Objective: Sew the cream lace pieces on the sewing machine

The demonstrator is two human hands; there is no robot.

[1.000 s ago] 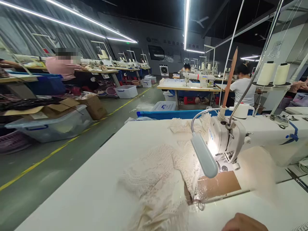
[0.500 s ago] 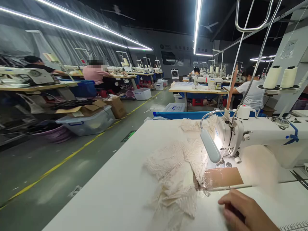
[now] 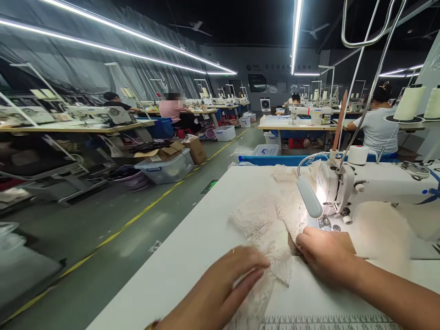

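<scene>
Cream lace fabric [image 3: 257,217] lies rumpled on the white table, left of a white sewing machine [image 3: 381,181]. My left hand [image 3: 237,279] hovers at or just over the near part of the lace, open, with the thumb apart from the fingers. Fingers bent in a pinch, my right hand [image 3: 319,252] is at the lace's right edge below the needle area; its fingertips are partly hidden. A brown plate [image 3: 347,243] shows behind that hand. The machine's lamp [image 3: 309,198] lights the needle area.
A ruler strip [image 3: 323,322] runs along the table's near edge. Cream cloth [image 3: 381,229] lies under the machine arm. Thread cones [image 3: 408,103] stand at the right. Left of the table is an aisle with a yellow line [image 3: 147,213]; co-workers sit at machines beyond.
My left hand has come into view over the lace. My right hand has moved up and left from the table front to the lace's edge. The view has turned left.
</scene>
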